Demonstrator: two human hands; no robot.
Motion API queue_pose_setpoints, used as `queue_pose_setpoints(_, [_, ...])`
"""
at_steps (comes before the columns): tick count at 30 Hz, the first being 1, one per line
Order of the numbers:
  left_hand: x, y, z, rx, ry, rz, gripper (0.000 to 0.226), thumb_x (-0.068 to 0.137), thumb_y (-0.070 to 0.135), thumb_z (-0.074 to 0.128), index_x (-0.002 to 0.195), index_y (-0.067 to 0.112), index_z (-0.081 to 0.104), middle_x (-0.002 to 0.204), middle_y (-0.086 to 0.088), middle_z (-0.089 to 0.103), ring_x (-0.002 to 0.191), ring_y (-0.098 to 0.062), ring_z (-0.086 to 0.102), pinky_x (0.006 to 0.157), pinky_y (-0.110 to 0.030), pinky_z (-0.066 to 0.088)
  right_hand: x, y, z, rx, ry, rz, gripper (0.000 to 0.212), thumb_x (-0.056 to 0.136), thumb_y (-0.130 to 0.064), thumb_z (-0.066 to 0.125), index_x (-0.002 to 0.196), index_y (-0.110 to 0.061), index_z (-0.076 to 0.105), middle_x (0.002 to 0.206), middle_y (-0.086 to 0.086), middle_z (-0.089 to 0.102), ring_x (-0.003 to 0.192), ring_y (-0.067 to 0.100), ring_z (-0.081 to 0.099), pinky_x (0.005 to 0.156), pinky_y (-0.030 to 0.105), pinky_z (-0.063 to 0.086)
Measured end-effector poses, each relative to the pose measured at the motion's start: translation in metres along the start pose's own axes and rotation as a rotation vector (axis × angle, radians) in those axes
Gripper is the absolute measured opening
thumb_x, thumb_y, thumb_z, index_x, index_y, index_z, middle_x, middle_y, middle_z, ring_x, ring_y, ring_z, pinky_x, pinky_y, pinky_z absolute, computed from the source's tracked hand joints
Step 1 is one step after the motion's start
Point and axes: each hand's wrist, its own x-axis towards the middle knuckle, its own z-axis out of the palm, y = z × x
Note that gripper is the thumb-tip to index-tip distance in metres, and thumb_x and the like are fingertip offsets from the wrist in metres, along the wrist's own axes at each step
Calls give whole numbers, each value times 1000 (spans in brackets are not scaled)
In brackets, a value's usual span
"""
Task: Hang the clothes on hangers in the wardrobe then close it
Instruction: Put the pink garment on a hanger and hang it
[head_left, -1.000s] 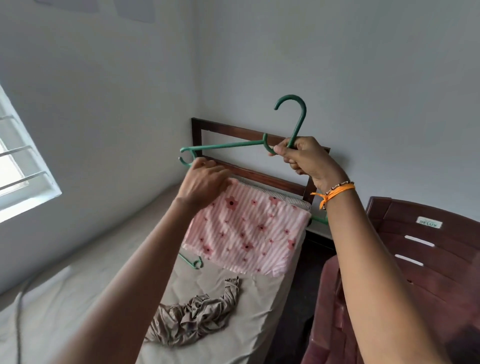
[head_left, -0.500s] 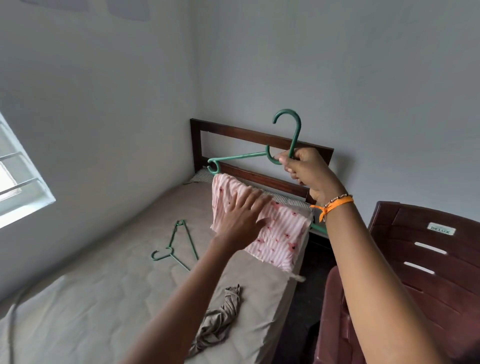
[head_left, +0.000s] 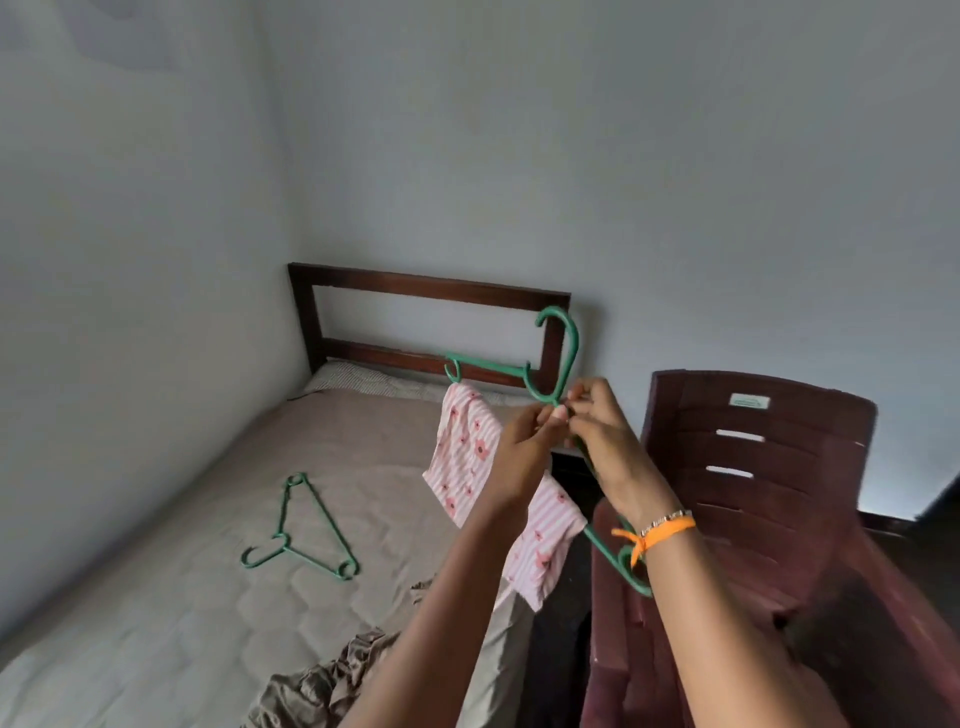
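Head view
Hanger: green hanger (head_left: 563, 364) held up at frame centre, pink striped garment (head_left: 467, 457) draped over it.
Left hand (head_left: 524, 441): fingers pinching the hanger's neck.
Right hand (head_left: 605, 431): fingers pinching the same neck.
Bed: spare green hanger (head_left: 301, 525) on mattress (head_left: 182, 545), lower left.

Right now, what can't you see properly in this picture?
All in the head view:
- Wardrobe: nowhere in the frame.
- Brown cloth: cut off by the bottom edge.
- Green hanger: its middle is hidden behind both hands, left hand, right hand.
- Pink striped cloth: partly hidden behind the left arm.
- Chair label: too small to read.
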Motion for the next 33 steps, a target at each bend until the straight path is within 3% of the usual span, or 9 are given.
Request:
queue_pose_setpoints(3, [-17, -7, 24, 20, -42, -73, 11, 95, 3, 50, 92, -4, 58, 73, -6, 56, 58, -1, 55, 57, -14, 45, -42, 16, -25, -16, 73, -6, 29, 93, 9, 41, 94, -20, 42, 102, 5, 62, 83, 13, 54, 68, 19, 43])
queue_pose_setpoints(6, [-44, -15, 57, 29, -147, -108, 12, 92, -3, 54, 81, 3, 57, 61, -4, 55, 50, -6, 52, 49, -17, 44, -89, 26, -55, -4, 202, -19, 28, 92, 11, 44, 96, -18, 44, 93, 4, 63, 67, 7, 54, 60, 17, 46])
queue_pose_setpoints(10, [-75, -25, 110, -30, -201, -139, 16, 86, -7, 60, 83, 9, 62, 79, -3, 64, 67, -3, 60, 62, -12, 47, -173, 39, -107, -145, 275, 33, 7, 94, -6, 53, 92, -12, 54, 64, 3, 57, 54, 10, 48, 55, 24, 41])
queue_pose_setpoints(14, [-112, -32, 174, 5, -360, -148, 19, 86, -8, 58, 85, 10, 62, 87, -2, 65, 80, -6, 61, 68, -11, 47, -265, 50, -137, -161, 512, 52, 31, 85, -34, 62, 65, -11, 57, 46, -1, 46, 44, 6, 40, 48, 20, 34])
queue_pose_setpoints(18, [-167, -30, 247, 143, -654, 18, 10, 92, 6, 58, 96, 12, 66, 95, 4, 68, 92, -5, 64, 82, -13, 47, -339, 40, -165, -62, 934, -52, 53, 63, -60, 55, 57, -7, 51, 41, -3, 30, 38, 4, 26, 39, 13, 23])
queue_pose_setpoints(22, [-228, -43, 313, 301, -788, 286, 22, 94, 13, 48, 99, 16, 69, 101, 5, 66, 97, -4, 59, 87, -12, 41, -415, 10, -208, 36, 1169, -124, 62, 55, -77, 64, 50, -15, 53, 43, -4, 29, 41, 3, 29, 44, 11, 27])
queue_pose_setpoints(27, [-344, -57, 400, 470, -901, 286, 31, 88, 14, 57, 119, 19, 54, 107, -5, 49, 92, -17, 50, 88, -31, 42, -523, -32, -262, -5, 1317, -231, 42, 83, -33, 47, 44, -18, 50, 46, -1, 23, 52, 18, 23, 49, 16, 27])
queue_pose_setpoints(30, [-423, -48, 459, 374, -943, 262, 27, 89, 27, 60, 113, 16, 52, 104, -2, 55, 94, -17, 54, 78, -26, 38, -592, -49, -289, -70, 1388, -243, 43, 86, -30, 51, 45, -20, 50, 48, 1, 23, 55, 20, 22, 48, 15, 27])
queue_pose_setpoints(33, [-496, -41, 512, 321, -963, 222, 15, 88, 16, 57, 101, 14, 50, 91, 1, 61, 82, -17, 55, 68, -26, 33, -663, -63, -314, -116, 1458, -245, 44, 90, -28, 56, 46, -21, 50, 46, -5, 27, 53, 17, 27, 51, 13, 33])
